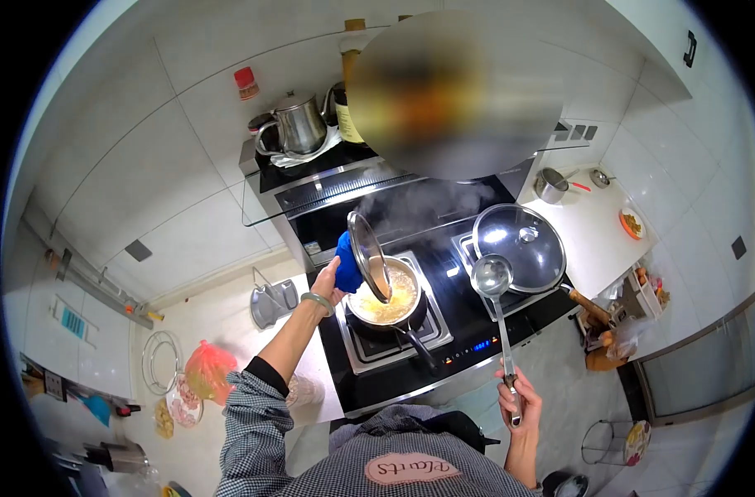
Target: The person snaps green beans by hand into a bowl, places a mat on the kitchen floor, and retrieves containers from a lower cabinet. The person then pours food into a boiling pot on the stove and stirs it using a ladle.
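My left hand (326, 280) grips a blue cloth (348, 263) at the knob side of a glass lid (369, 256). The lid is tilted up, nearly on edge, over the left part of a small pan (398, 302) on the left burner. Yellowish, bubbling food shows in the pan, and steam rises behind it. In my right hand (520, 399) is the handle of a metal ladle (492, 277). The ladle's bowl appears in front of a large lidded pan (522, 244) on the right burner.
A metal kettle (300, 124) and bottles stand above at the back. A small pot (551, 185) and a plate of food (631, 224) are on the right counter. On the left counter lie a grey rack (274, 304) and a red bag (210, 372). The small pan's handle (416, 348) points toward me.
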`<action>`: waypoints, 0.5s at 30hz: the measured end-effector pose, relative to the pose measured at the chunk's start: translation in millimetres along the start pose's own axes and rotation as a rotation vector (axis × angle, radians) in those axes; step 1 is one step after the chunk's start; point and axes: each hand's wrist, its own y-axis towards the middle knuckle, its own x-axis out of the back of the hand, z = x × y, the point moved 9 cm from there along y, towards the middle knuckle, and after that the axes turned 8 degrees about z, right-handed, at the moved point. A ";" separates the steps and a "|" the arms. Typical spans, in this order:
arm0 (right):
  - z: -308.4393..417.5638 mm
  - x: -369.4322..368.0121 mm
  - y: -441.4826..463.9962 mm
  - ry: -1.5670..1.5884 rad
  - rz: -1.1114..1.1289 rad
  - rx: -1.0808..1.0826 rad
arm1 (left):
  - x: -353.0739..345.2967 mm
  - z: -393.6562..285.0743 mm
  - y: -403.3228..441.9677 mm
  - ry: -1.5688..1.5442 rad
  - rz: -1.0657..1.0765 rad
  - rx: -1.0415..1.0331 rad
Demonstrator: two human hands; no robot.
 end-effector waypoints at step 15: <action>-35.1 -15.7 30.3 -0.039 -0.051 -0.101 | 67.4 -67.1 -126.3 -0.589 -0.196 -0.225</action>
